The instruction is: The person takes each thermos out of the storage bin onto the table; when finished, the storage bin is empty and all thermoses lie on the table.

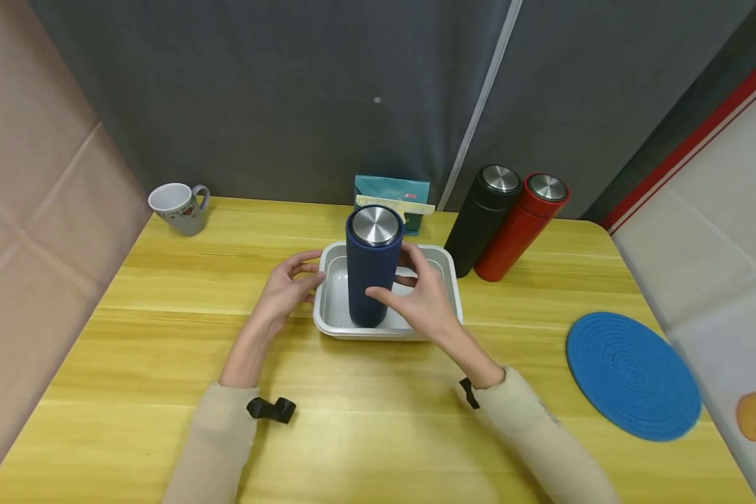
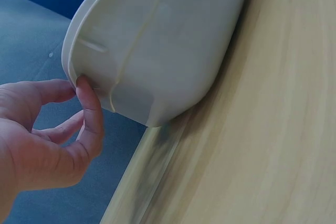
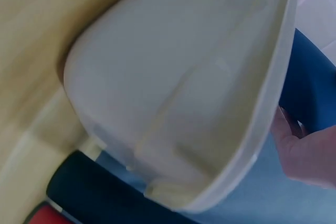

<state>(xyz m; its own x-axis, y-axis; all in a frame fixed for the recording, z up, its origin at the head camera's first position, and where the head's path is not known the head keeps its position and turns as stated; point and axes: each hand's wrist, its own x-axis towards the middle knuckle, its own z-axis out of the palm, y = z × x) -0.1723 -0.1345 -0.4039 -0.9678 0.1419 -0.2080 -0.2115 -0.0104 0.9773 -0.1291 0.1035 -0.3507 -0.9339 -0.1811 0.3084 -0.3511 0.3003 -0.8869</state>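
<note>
Hands apart, flanking white tray (image 1: pixel 449 276) on desk (image 1: pixel 164 315). Left hand (image 1: pixel 286 287) fingertips touch tray's left rim (image 2: pixel 73 72), likely steadying it. Right hand (image 1: pixel 425 297) wraps navy flask (image 1: pixel 372 269), thumb in front, keeping it upright inside tray, between both hands. 2 more flasks, black (image 1: pixel 481 210) and red (image 1: pixel 519 224), stand beyond right hand.

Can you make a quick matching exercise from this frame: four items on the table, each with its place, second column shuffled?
1. navy flask
2. white mug
3. blue mat
4. red flask

A. far left corner of the table
B. beside the black flask
C. standing in the white tray
D. right edge of the table

Pairs: 1-C, 2-A, 3-D, 4-B
</note>
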